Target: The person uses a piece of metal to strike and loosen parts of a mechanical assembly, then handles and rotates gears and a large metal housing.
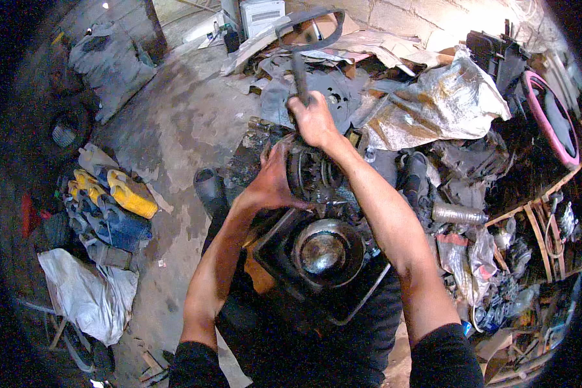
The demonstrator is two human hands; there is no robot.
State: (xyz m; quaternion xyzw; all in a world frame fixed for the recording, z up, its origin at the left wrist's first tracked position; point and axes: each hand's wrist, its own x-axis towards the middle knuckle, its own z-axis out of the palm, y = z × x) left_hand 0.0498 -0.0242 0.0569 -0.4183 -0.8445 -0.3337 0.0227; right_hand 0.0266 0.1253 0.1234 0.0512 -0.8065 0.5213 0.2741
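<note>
Right grip [313,121] clenched round bar [300,72]; left grip [271,178] clasping metal part [306,173]; cluttered, stained floor [181,116].

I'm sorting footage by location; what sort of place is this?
Most likely a repair workshop or scrap-working area: the left hand holds a blackened, ridged metal part, the floor is stained, and jumbled scrap crowds the right side.

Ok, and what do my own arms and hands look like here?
Both upper arms wear plain black sleeves, the left sleeve and the right sleeve looking short, with no markings I can make out. Below them, the left forearm and right forearm are bare. Your left hand and right hand have no gloves, and no watch or bracelet shows.
</note>
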